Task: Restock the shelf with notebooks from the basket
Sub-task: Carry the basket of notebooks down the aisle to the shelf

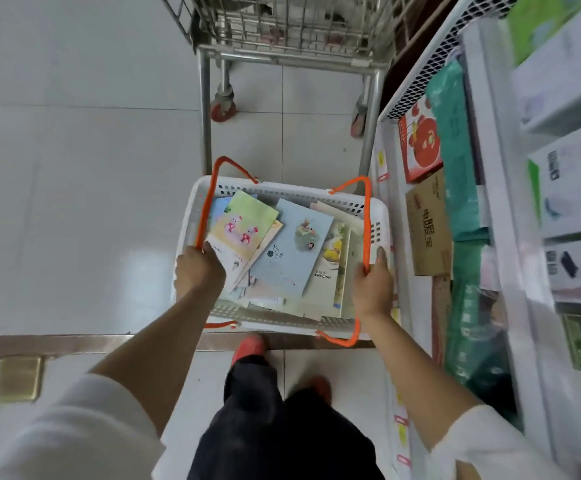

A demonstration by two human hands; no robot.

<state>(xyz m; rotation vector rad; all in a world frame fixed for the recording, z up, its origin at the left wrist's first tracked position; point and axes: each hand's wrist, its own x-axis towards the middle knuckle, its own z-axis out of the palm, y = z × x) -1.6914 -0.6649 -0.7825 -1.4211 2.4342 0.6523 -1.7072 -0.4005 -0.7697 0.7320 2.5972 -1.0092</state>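
Notebooks (282,258) lie in a loose, slanting heap inside the white basket (188,220) at the centre of the frame. None is on the shelf (511,244) that runs down the right edge. A blue notebook (292,244) sits on top in the middle, a green notebook (247,220) with pink bears overlaps it at the upper left, and one marked ENGLISH (327,268) lies toward the right wall. I cannot tell whether the basket rests on the floor (74,202) or hangs from my grip.

The heap is my worry. The covers look slick and nothing is squared up, so if I raise one side higher than the other the pile would probably slide to the low end, and the top books could go over the rim. The basket is also just beside the shelf's bottom edge and near the metal cart (292,39) at upper centre, so a careless swing could knock either.

My left hand (199,268), at the basket's left side, has its fingers curled round the left handle (209,199), low on the orange loop. My right hand (372,289) wraps the right handle (367,216) the same way, thumb lying straight up beside it. Both forearms reach forward and down from the bottom corners.
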